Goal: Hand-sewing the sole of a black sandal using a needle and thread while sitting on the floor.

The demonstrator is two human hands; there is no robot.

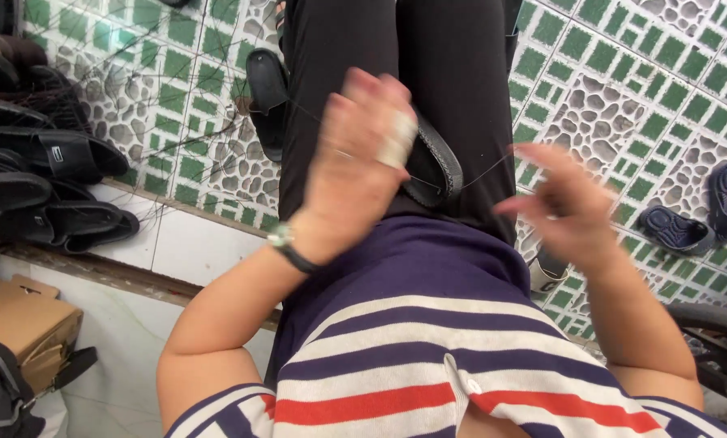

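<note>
Two hands: raised over the lap, both blurred.
Left hand [355, 162]: fingers curled against a black sandal [436, 166], one finger wrapped in white tape.
Right hand [562, 207]: fingertips drawn together, pinching a thin thread [485, 172].
Thread: taut, running left to the sandal.
Sandal: on the black-trousered lap, centre.
Far left: dark sandals [47, 186] piled beside green tiled floor [623, 73].
</note>
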